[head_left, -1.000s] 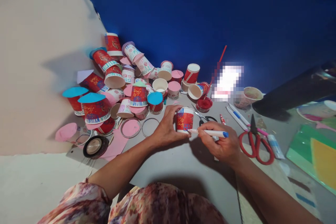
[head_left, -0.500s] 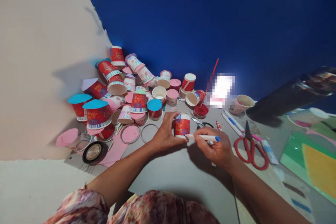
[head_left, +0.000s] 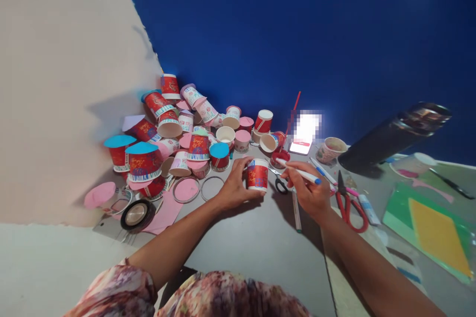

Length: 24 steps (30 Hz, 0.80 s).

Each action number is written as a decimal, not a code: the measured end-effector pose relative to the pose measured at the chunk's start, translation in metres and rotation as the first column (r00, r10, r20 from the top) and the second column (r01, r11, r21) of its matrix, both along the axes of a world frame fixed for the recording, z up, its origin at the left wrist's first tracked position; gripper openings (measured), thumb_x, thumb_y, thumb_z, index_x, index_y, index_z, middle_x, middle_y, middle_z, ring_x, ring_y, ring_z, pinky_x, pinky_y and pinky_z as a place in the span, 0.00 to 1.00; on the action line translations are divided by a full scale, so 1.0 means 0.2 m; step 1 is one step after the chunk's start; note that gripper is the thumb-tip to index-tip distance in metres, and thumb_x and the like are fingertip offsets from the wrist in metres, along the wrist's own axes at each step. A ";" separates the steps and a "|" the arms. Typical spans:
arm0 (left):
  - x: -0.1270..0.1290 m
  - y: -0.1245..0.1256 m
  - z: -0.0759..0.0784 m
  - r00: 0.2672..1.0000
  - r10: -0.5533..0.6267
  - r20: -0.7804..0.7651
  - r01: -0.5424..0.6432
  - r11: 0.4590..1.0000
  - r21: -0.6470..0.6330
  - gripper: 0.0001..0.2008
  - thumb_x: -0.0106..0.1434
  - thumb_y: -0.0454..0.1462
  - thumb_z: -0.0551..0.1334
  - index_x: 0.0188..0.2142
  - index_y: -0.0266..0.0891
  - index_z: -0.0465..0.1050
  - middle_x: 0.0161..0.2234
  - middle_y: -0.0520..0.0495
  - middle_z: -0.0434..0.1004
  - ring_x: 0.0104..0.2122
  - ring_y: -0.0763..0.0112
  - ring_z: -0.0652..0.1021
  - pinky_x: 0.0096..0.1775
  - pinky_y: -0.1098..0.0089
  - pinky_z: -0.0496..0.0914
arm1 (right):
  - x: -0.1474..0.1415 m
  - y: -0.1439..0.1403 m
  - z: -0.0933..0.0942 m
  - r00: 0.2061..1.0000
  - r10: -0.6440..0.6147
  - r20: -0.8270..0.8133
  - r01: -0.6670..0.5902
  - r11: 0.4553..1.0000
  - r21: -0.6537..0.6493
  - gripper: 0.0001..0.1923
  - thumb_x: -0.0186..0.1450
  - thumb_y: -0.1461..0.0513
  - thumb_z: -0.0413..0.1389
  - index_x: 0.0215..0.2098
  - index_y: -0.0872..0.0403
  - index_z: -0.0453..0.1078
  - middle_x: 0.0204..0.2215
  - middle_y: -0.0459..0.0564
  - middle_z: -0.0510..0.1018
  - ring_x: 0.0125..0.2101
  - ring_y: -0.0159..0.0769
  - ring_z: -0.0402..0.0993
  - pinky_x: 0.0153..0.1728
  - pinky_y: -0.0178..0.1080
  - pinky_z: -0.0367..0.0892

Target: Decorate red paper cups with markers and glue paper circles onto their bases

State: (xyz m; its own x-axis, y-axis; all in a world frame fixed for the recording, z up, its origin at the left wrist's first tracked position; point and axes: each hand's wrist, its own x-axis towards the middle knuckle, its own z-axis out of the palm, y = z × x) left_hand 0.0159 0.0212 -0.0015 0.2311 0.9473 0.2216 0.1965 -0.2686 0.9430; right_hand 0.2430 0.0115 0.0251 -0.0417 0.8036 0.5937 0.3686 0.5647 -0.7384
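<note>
Centrally, a red paper cup (head_left: 257, 175) stands upright on the grey table (head_left: 260, 247), just in front of the person. Left hand (head_left: 234, 187) wraps it from 9 o'clock, thumb and fingers closed on the wall, likely to keep it steady for drawing. Right hand (head_left: 310, 194), at the cup's 3 o'clock, pinches a white marker with a blue cap (head_left: 299, 174); the tip points toward the cup's rim but sits just short of it, not touching.

Outward: small black-handled scissors (head_left: 280, 182) lie between cup and right hand, partly under the marker. A second pen (head_left: 296, 210) lies on the table below the right hand. Red scissors (head_left: 347, 200) rest at 3 o'clock, beyond the wrist. At 10 to 12 o'clock a heap of decorated cups (head_left: 186, 129) crowds the wall corner, some tipped, some with blue or pink paper lids. Cut rings (head_left: 211, 187) and a tape roll (head_left: 137, 214) sit at 9 o'clock. Coloured sheets (head_left: 427, 228) lie far right.
</note>
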 end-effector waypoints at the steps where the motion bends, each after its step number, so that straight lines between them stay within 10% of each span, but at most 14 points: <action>1: 0.00 0.01 -0.01 1.000 -0.006 0.016 0.006 1.000 0.000 0.46 0.49 0.40 0.79 0.65 0.49 0.62 0.65 0.39 0.60 0.64 0.48 0.70 0.65 0.46 0.66 | 0.00 0.03 0.00 0.999 -0.027 0.030 0.027 1.000 0.011 0.10 0.76 0.57 0.53 0.50 0.52 0.74 0.30 0.46 0.84 0.21 0.32 0.76 0.23 0.34 0.73; 12: 0.01 0.05 -0.11 0.999 -0.024 -0.035 0.029 0.988 0.148 0.46 0.50 0.40 0.76 0.67 0.48 0.60 0.66 0.37 0.58 0.66 0.45 0.66 0.65 0.43 0.65 | 0.09 0.04 -0.13 0.889 -0.111 0.445 0.021 0.979 0.201 0.11 0.73 0.61 0.53 0.49 0.49 0.77 0.43 0.53 0.86 0.43 0.46 0.82 0.43 0.45 0.76; 24: 0.01 0.04 -0.07 0.982 -0.019 -0.190 0.069 0.963 0.260 0.45 0.47 0.37 0.75 0.64 0.45 0.62 0.64 0.37 0.58 0.66 0.45 0.65 0.67 0.44 0.63 | 0.29 0.07 -0.30 0.821 -0.399 0.407 0.265 0.899 0.348 0.13 0.73 0.63 0.50 0.51 0.52 0.73 0.41 0.57 0.83 0.43 0.49 0.80 0.47 0.50 0.75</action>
